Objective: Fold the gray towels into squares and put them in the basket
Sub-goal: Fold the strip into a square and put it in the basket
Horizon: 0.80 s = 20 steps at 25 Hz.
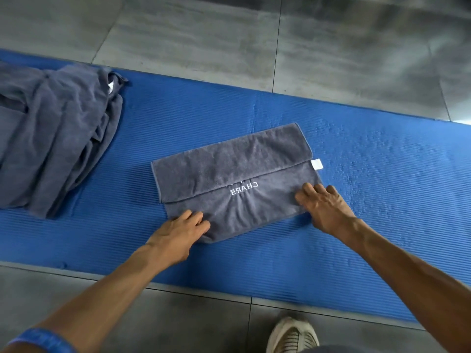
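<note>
A gray towel (pixel 229 164) lies partly folded on the blue mat (pixel 382 200), its far flap laid over toward me and white lettering showing below the flap. A small white tag (pixel 316 164) sticks out at its right edge. My left hand (pixel 178 233) grips the towel's near-left corner with curled fingers, and the cloth bunches there. At the near-right corner my right hand (pixel 323 207) holds the edge, fingers curled over it. A heap of unfolded gray towels (pixel 56 138) sits on the mat at the far left. No basket is in view.
The mat runs across a gray tiled floor (pixel 331 47). A pale shoe (pixel 293 335) stands on the tiles just in front of the mat's near edge. My left wrist wears a blue band (pixel 43 340).
</note>
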Available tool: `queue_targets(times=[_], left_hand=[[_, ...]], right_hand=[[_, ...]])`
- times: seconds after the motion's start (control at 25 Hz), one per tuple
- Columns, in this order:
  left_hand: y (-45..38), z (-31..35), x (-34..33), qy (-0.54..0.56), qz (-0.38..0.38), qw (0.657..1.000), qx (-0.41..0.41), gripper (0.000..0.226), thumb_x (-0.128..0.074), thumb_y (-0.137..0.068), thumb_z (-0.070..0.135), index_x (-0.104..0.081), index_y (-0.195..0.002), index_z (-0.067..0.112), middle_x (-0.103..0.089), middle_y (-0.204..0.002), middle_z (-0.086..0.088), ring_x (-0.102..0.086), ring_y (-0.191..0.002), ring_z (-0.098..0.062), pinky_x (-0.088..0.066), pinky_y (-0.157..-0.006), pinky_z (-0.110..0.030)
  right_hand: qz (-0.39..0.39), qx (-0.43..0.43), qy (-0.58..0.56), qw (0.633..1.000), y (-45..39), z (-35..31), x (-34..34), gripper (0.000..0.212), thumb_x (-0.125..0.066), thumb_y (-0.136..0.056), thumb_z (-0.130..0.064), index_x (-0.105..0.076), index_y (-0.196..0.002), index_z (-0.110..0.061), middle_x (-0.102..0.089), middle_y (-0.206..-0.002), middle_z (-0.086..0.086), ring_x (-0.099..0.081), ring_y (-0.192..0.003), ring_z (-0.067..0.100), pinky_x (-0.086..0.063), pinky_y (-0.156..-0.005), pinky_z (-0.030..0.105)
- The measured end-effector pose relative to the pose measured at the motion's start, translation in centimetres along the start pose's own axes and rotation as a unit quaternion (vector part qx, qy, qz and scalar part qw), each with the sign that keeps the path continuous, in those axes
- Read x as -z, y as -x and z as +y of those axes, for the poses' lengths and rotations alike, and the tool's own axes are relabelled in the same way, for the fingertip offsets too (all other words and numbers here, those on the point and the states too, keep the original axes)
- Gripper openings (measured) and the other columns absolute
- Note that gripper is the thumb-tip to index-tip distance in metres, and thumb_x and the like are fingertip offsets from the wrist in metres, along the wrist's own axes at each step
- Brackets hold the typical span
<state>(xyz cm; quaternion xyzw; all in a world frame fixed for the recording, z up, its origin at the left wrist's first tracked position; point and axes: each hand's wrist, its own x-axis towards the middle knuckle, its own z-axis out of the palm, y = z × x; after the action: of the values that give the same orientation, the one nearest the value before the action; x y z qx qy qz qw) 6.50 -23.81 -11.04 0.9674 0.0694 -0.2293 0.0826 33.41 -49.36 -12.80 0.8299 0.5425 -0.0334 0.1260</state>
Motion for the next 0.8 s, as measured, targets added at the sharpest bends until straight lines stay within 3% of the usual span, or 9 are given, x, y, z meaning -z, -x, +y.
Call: queue_targets(times=[0.12,0.2,0.28,0.36,0.44,0.56,0.68,0.72,0.8], left_hand=[[-0.1,1.7,-0.3,-0.007,0.009,0.998,0.057,0.053,-0.06,-0.085,0.018,-0.036,-0.132,0.023,-0.035,-0.13,0.003,-0.039,-0.116,-0.019,-0.045,-0.079,-0.029],[0.0,2.4,-0.7,0.014,0.028,0.995,0.095,0.047,-0.054,-0.091,0.039,-0.037,-0.131,0.022,-0.039,-0.128,0.003,-0.04,-0.115,-0.019,-0.049,-0.078,-0.03],[-0.1,2.7,-1.2,0.007,0.042,0.994,0.104,0.046,-0.051,-0.093,0.048,-0.041,-0.129,0.021,-0.043,-0.126,0.001,-0.044,-0.112,-0.02,-0.053,-0.075,-0.031],[-0.2,3.0,-1.2,0.016,0.06,0.991,0.116,0.033,-0.051,-0.094,0.036,-0.045,-0.123,0.019,-0.049,-0.121,0.001,-0.048,-0.109,-0.021,-0.054,-0.074,-0.032],[-0.4,2.8,-0.7,0.066,0.086,0.982,0.154,0.02,-0.048,-0.093,0.019,-0.049,-0.113,0.018,-0.056,-0.115,0.001,-0.054,-0.106,-0.021,-0.051,-0.076,-0.035],[-0.9,0.1,0.7,0.214,0.156,0.939,0.219,0.011,-0.056,-0.092,0.015,-0.06,-0.102,0.017,-0.067,-0.098,-0.002,-0.063,-0.088,-0.025,-0.048,-0.074,-0.035],[-1.0,-3.6,2.8,0.34,0.186,0.883,0.266,0.012,-0.066,-0.09,0.016,-0.067,-0.102,0.016,-0.067,-0.089,0.0,-0.063,-0.085,-0.022,-0.049,-0.076,-0.033],[-1.0,-4.7,3.5,0.37,0.2,0.862,0.282,0.012,-0.066,-0.09,0.016,-0.068,-0.102,0.017,-0.066,-0.089,0.003,-0.062,-0.087,-0.019,-0.048,-0.077,-0.032],[-1.5,-6.7,4.8,0.416,0.233,0.824,0.306,0.013,-0.065,-0.091,0.017,-0.069,-0.104,0.018,-0.066,-0.092,0.005,-0.061,-0.091,-0.016,-0.046,-0.08,-0.028]], right_hand=[[-0.005,-0.056,-0.02,0.998,-0.2,0.8,-0.2,0.045,-0.076,-0.047,0.003,-0.067,-0.089,-0.011,-0.064,-0.084,0.008,-0.059,-0.071,0.034,-0.047,-0.063,0.043],[-0.006,-0.116,-0.108,0.987,-0.6,1.8,0.2,0.023,-0.07,-0.064,-0.003,-0.069,-0.084,-0.014,-0.07,-0.087,0.004,-0.06,-0.081,0.035,-0.046,-0.075,0.041],[0.014,-0.182,-0.241,0.953,-1.1,2.7,1.1,0.012,-0.066,-0.073,-0.006,-0.071,-0.079,-0.016,-0.071,-0.085,0.002,-0.061,-0.084,0.032,-0.046,-0.076,0.036],[0.041,-0.252,-0.355,0.9,-1.8,3.6,2.2,0.009,-0.065,-0.079,-0.005,-0.071,-0.079,-0.012,-0.069,-0.078,0.003,-0.06,-0.074,0.026,-0.043,-0.065,0.028],[0.051,-0.278,-0.385,0.879,-2.7,4.2,3.0,0.011,-0.061,-0.084,-0.006,-0.07,-0.085,-0.012,-0.069,-0.078,0.005,-0.058,-0.071,0.024,-0.042,-0.061,0.026],[0.076,-0.276,-0.363,0.887,-4.0,4.4,3.3,0.011,-0.062,-0.087,-0.012,-0.07,-0.093,-0.014,-0.072,-0.089,0.007,-0.063,-0.084,0.028,-0.049,-0.073,0.032],[0.11,-0.334,-0.366,0.861,-5.9,4.5,4.1,0.007,-0.064,-0.09,-0.017,-0.069,-0.095,-0.017,-0.069,-0.09,0.003,-0.062,-0.084,0.025,-0.049,-0.075,0.033],[0.117,-0.365,-0.392,0.836,-6.7,4.6,4.5,0.008,-0.063,-0.091,-0.016,-0.069,-0.097,-0.017,-0.067,-0.087,0.001,-0.062,-0.078,0.022,-0.051,-0.071,0.032],[0.12,-0.415,-0.5,0.75,-8.7,4.5,5.1,0.008,-0.06,-0.094,-0.013,-0.065,-0.098,-0.017,-0.064,-0.08,0.0,-0.062,-0.054,0.014,-0.055,-0.051,0.026]])
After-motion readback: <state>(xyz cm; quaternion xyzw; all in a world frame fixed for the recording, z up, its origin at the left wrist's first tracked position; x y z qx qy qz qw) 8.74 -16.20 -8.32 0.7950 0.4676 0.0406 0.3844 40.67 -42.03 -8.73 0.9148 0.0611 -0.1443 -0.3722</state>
